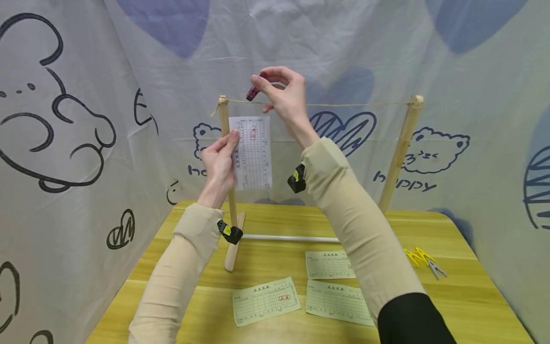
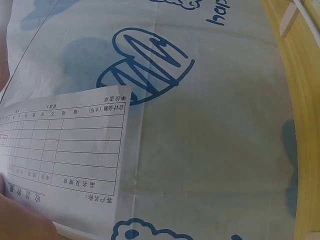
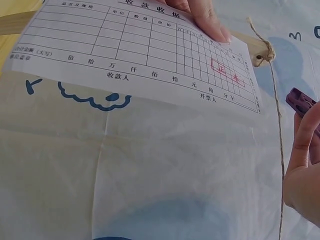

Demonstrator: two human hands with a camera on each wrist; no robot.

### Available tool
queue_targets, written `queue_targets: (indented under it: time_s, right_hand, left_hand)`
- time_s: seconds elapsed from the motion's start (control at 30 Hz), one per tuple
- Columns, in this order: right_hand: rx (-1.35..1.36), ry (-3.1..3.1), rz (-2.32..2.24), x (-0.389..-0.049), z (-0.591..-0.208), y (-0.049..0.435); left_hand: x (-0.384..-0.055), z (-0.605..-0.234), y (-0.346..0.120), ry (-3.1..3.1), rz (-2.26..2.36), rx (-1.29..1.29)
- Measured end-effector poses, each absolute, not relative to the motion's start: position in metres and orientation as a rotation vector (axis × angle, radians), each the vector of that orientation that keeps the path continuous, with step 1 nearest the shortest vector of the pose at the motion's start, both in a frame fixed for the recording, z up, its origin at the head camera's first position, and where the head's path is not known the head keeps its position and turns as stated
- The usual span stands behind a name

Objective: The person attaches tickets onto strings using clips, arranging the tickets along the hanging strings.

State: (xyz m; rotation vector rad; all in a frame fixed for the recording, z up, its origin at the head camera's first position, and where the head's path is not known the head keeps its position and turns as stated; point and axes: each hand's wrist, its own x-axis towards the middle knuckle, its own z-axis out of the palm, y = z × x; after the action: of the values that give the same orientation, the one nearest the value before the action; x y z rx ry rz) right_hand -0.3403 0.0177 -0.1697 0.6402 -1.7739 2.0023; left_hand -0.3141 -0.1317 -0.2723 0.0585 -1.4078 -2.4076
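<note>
My left hand (image 1: 221, 155) pinches a printed receipt slip (image 1: 255, 157) by its left edge. The slip hangs upright beside the left wooden post (image 1: 225, 117), its top edge a little below the string (image 1: 343, 104). In the right wrist view the slip (image 3: 135, 55) shows a table grid and a red stamp. Above the string, my right hand (image 1: 288, 95) holds a dark purple clothespin (image 1: 256, 87) between thumb and fingers. The clothespin (image 3: 301, 101) also shows at the right edge of the right wrist view, close to the string (image 3: 278, 125).
Three more receipt slips lie on the wooden table, one (image 1: 266, 302) left of the others. Yellow and grey clothespins (image 1: 423, 260) lie at the right. A second post (image 1: 401, 150) carries the string's far end. A white rod (image 1: 292, 238) runs low between the posts.
</note>
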Motion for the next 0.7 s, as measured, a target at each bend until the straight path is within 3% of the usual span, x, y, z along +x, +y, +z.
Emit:
queue_targets:
  time_s: [0.7]
  right_hand:
    - [0.6, -1.905, 1.653, -0.3481, -0.1608, 0.0107]
  left_hand:
    - [-0.3177, -0.2682, -0.1309, -1.42, -2.364, 0.038]
